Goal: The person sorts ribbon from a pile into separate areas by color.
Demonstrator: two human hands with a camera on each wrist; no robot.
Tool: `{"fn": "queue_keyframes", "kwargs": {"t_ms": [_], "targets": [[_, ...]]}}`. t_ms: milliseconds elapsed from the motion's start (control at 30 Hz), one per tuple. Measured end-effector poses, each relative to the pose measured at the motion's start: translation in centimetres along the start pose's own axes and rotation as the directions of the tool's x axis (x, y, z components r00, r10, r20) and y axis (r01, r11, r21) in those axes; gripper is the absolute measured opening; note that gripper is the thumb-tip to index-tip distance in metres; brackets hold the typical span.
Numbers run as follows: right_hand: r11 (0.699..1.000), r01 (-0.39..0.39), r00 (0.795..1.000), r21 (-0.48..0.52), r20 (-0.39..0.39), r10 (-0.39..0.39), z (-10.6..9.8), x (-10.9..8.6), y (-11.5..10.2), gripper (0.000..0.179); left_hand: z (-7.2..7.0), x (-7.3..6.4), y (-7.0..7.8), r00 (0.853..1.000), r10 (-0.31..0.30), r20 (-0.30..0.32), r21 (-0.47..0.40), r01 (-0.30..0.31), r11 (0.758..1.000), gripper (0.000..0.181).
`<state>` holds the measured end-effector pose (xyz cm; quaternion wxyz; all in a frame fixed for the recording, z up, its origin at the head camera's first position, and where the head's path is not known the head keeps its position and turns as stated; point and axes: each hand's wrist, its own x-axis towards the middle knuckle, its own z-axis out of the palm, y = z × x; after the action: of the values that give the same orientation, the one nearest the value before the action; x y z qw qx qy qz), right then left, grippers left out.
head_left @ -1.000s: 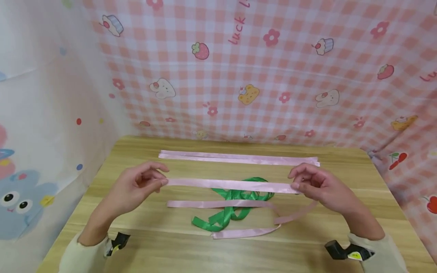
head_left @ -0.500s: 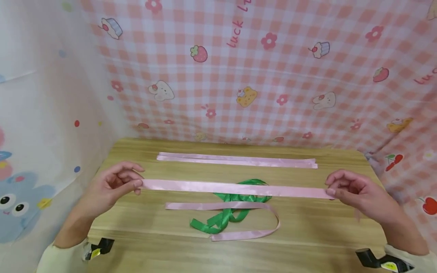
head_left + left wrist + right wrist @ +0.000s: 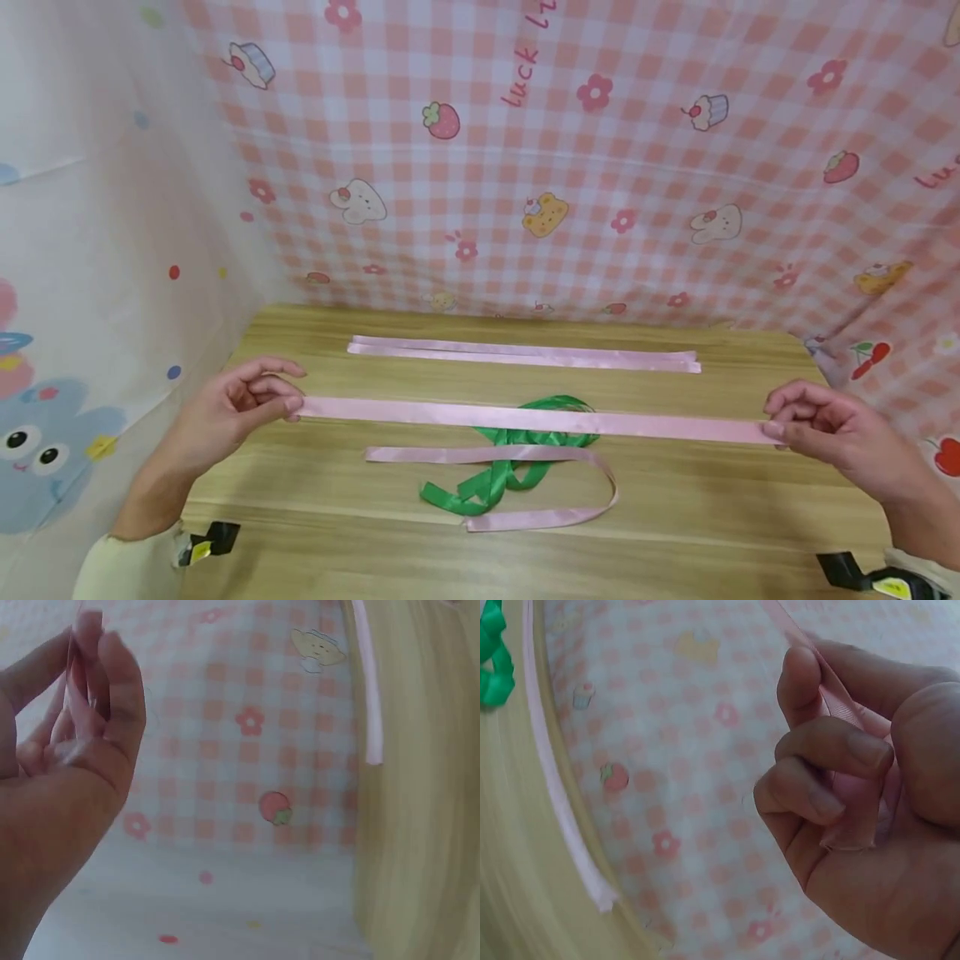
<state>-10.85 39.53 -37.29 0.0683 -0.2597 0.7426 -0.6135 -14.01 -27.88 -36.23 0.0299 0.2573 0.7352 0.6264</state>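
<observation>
A pink satin ribbon (image 3: 450, 416) is stretched nearly straight between both hands, above the table. My left hand (image 3: 243, 406) pinches its left end between thumb and index finger, the other fingers loosely bent. At the right, my right hand (image 3: 825, 421) pinches the ribbon too; in the right wrist view a short tail of ribbon (image 3: 853, 817) lies inside the palm behind the curled fingers. Below the taut strip, a second pink ribbon (image 3: 427, 455) lies in a U-shaped curve on the table, crossing over a tangled green ribbon (image 3: 491, 483).
Two pink ribbon strips (image 3: 525, 356) lie side by side along the back of the wooden table (image 3: 337, 550). A checked pink cloth (image 3: 480, 167) hangs behind the table, and a white printed cloth (image 3: 97, 233) hangs at the left.
My hands have moved apart, the right one farther right, so the taut span of ribbon has grown longer. The loose tail that hung near my right hand no longer shows on the table.
</observation>
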Motion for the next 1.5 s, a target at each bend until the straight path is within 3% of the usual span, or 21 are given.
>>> {"fn": "queue_keyframes", "kwargs": {"t_ms": [100, 333, 500, 600, 733, 900, 1100, 1233, 1333, 1400, 1500], "targets": [[0.999, 0.002, 1.0, 0.042, -0.004, -0.002, -0.6, -0.4, 1.0, 0.04, -0.6, -0.2, -0.8, 0.999, -0.042, 0.027, -0.002, 0.042, 0.999, 0.031], [0.979, 0.029, 0.998, 0.203, 0.05, -0.039, -2.0, -1.5, 3.6, 0.042, -1.1, -0.2, -2.4, 0.986, -0.153, -0.068, 0.142, 0.161, 0.977, 0.024], [0.977, 0.01, 0.999, 0.215, 0.04, -0.019, -2.6, -1.7, 4.9, 0.04, -2.0, -0.1, -3.6, 0.988, -0.151, -0.042, 0.107, 0.155, 0.982, 0.023], [0.978, -0.012, 1.0, 0.209, 0.007, 0.01, -2.7, -1.4, 5.7, 0.036, -2.6, 0.3, -5.1, 0.982, -0.186, -0.004, 0.075, 0.186, 0.98, 0.024], [0.991, -0.062, 0.992, 0.123, -0.105, 0.075, -2.7, -0.5, 6.9, 0.026, -2.8, 1.2, -7.5, 0.956, -0.293, -0.014, 0.07, 0.293, 0.953, 0.023], [0.992, -0.127, 0.96, 0.003, -0.249, 0.124, -2.3, 0.8, 8.7, 0.011, -2.4, 2.9, -10.1, 0.919, -0.379, -0.111, 0.064, 0.387, 0.92, 0.032], [0.981, -0.193, 0.916, 0.013, -0.356, 0.185, -2.2, 2.4, 10.8, 0.006, -1.9, 4.4, -11.7, 0.855, -0.462, -0.235, 0.05, 0.485, 0.873, 0.046], [0.958, -0.284, 0.881, -0.039, -0.405, 0.245, -2.0, 3.5, 11.6, 0.01, -1.6, 5.3, -12.9, 0.824, -0.482, -0.299, 0.045, 0.516, 0.855, 0.044], [0.916, -0.381, 0.841, -0.128, -0.459, 0.286, -1.7, 4.3, 12.4, 0.021, -1.3, 5.9, -13.8, 0.81, -0.478, -0.339, 0.011, 0.511, 0.859, 0.042], [0.895, -0.415, 0.817, -0.167, -0.501, 0.285, -1.5, 4.9, 13.1, 0.025, -1.1, 6.4, -14.4, 0.796, -0.484, -0.365, -0.036, 0.507, 0.861, 0.042], [0.886, -0.417, 0.792, -0.205, -0.56, 0.243, -1.1, 5.8, 14.2, 0.024, -0.7, 7.2, -15.1, 0.775, -0.491, -0.398, -0.119, 0.488, 0.865, 0.043]]}}
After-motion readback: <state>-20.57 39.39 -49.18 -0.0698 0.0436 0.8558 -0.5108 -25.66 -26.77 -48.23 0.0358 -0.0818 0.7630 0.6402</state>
